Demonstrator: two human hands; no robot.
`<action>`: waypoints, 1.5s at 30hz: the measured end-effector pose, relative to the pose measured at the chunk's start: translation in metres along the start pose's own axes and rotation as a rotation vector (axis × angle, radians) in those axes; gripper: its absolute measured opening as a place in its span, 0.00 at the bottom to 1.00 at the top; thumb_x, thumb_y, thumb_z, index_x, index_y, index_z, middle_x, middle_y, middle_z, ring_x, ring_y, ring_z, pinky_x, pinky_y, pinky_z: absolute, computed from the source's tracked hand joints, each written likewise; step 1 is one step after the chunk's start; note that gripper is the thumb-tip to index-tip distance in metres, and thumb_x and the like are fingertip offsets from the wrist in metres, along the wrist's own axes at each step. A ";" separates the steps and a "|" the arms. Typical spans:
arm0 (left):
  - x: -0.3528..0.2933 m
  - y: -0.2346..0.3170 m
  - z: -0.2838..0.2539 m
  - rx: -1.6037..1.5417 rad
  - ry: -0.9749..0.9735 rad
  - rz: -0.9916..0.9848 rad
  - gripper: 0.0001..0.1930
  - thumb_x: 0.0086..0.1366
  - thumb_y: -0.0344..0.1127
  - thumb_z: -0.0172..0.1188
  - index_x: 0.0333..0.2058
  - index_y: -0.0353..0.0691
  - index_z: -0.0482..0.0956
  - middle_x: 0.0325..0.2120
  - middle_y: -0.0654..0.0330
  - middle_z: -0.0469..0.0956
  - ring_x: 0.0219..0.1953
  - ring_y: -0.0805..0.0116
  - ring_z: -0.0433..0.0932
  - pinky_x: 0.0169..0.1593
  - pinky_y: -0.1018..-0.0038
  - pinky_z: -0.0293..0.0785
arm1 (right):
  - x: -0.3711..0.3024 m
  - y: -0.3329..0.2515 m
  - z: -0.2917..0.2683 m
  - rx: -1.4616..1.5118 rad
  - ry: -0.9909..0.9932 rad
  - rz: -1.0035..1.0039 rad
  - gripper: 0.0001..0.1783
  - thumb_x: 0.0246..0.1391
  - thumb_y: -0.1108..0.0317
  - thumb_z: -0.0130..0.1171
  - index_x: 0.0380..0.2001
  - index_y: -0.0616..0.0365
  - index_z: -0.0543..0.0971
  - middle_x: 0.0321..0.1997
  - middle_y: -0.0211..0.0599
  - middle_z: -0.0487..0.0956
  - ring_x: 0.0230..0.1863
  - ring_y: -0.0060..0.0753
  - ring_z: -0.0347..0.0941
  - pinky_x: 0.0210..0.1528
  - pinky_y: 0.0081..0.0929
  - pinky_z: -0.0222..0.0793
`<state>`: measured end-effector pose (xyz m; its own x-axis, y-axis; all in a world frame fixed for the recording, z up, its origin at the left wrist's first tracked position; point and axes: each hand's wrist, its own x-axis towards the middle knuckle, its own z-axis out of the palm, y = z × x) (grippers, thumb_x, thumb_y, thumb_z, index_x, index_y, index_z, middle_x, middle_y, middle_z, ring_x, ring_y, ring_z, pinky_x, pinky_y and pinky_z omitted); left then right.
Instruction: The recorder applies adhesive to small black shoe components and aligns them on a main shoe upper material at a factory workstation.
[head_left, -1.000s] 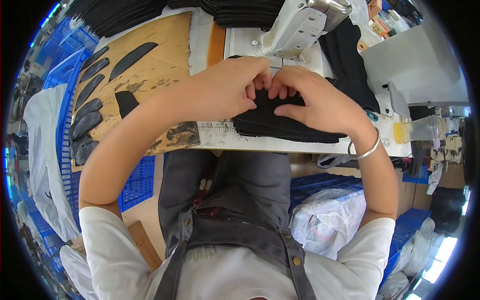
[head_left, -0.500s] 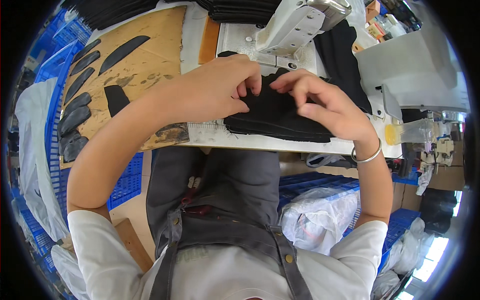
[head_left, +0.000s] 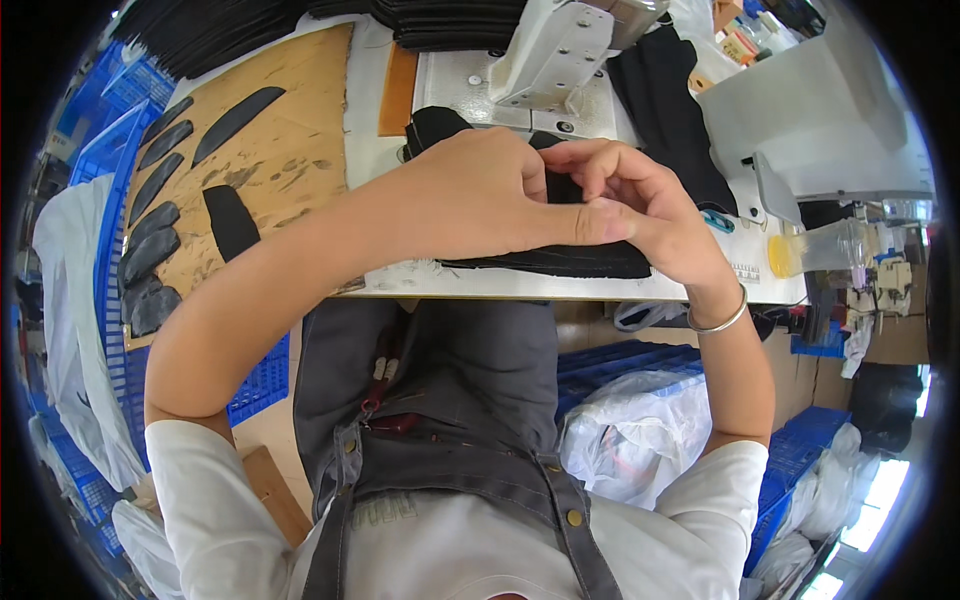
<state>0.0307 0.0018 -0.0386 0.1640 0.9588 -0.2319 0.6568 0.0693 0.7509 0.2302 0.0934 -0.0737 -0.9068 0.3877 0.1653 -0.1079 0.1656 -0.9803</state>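
Note:
My left hand [head_left: 490, 195] and my right hand [head_left: 645, 205] meet over black cloth pieces [head_left: 560, 263] at the table's front edge. The left thumb stretches across to the right thumb, with the other left fingers curled. On the right hand the fingers bend in toward the thumb. Both hands look pinched together at the tips; whatever lies between them is too small or hidden to name. Part of the black cloth [head_left: 437, 127] shows beyond my left wrist. Just behind the hands stands the white sewing machine [head_left: 555, 60].
At left a brown board [head_left: 290, 150] carries several dark curved pieces [head_left: 155, 190] and a black cloth strip [head_left: 232, 222]. More black fabric [head_left: 670, 110] lies right of the machine. A small blue object [head_left: 717, 221] and a yellow-capped clear bottle [head_left: 810, 255] are at right. Blue crates [head_left: 110, 220] flank the table.
My hands were apart above the cloth and have come together, the left thumb reaching right. A small blue object now shows beside my right wrist. The view has shifted slightly.

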 end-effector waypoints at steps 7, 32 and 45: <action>0.000 -0.015 -0.001 0.080 0.145 0.076 0.17 0.53 0.40 0.65 0.19 0.32 0.71 0.12 0.58 0.69 0.16 0.74 0.66 0.20 0.73 0.60 | -0.010 -0.006 0.031 -0.427 0.392 -0.008 0.20 0.55 0.79 0.52 0.52 0.62 0.70 0.52 0.45 0.73 0.54 0.36 0.71 0.57 0.31 0.66; -0.003 -0.026 -0.012 0.262 0.054 0.177 0.19 0.56 0.42 0.65 0.16 0.34 0.72 0.12 0.58 0.71 0.16 0.69 0.70 0.22 0.72 0.64 | -0.048 -0.001 0.066 -1.249 0.172 -0.054 0.38 0.39 0.65 0.66 0.57 0.61 0.69 0.65 0.48 0.62 0.60 0.52 0.62 0.61 0.40 0.60; 0.000 -0.027 -0.023 0.203 -0.088 0.082 0.16 0.56 0.41 0.65 0.23 0.32 0.78 0.16 0.57 0.76 0.20 0.71 0.74 0.25 0.74 0.68 | -0.048 -0.004 0.068 -1.258 0.145 0.006 0.35 0.41 0.62 0.65 0.57 0.49 0.72 0.66 0.48 0.61 0.61 0.51 0.59 0.62 0.41 0.58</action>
<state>-0.0041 0.0065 -0.0448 0.2800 0.9308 -0.2349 0.7716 -0.0727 0.6319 0.2466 0.0119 -0.0849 -0.8446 0.4738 0.2495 0.4291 0.8775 -0.2140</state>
